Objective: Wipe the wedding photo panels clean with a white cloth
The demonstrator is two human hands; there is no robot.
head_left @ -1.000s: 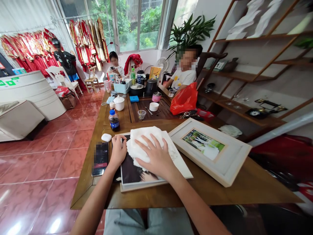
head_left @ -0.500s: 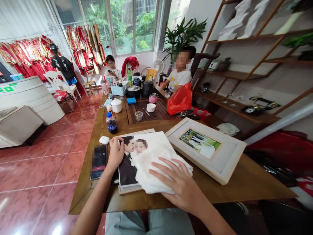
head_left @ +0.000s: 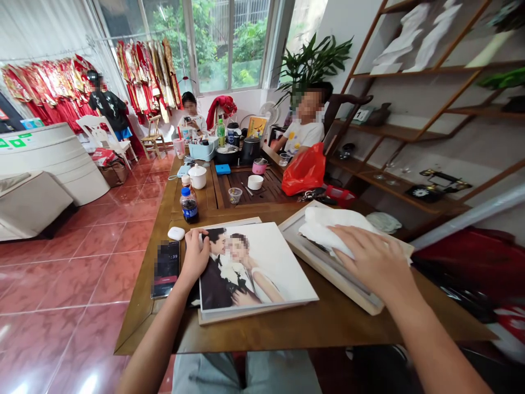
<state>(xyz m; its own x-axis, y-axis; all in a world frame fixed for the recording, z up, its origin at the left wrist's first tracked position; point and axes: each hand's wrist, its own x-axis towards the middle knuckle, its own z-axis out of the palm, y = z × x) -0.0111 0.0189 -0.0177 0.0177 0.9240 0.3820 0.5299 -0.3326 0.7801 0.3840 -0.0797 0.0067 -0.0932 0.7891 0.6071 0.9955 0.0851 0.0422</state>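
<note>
A photo panel [head_left: 283, 265] showing a couple lies on a pale frame or board near the table's front edge. My left hand [head_left: 196, 256] grips its upper left edge with bent fingers. To the right, my right hand [head_left: 365, 254] has a white cloth [head_left: 340, 219] under its fingers, over the white picture frame [head_left: 371, 306]. The cloth and hand cover most of the photo inside that frame. The fingertips under the cloth's folds are partly hidden.
A phone [head_left: 167, 269], a white earbud case [head_left: 176, 233] and a blue-capped bottle [head_left: 189, 205] stand left of the panel. Farther back are a lidded white pot [head_left: 197, 177], a tea tray [head_left: 270, 191] and a red bag [head_left: 304, 169]. A person [head_left: 305, 123] sits beyond.
My right hand has moved right with the white cloth, from the couple's photo panel onto the white picture frame. The panel's picture is now uncovered. My left hand has stayed at its edge.
</note>
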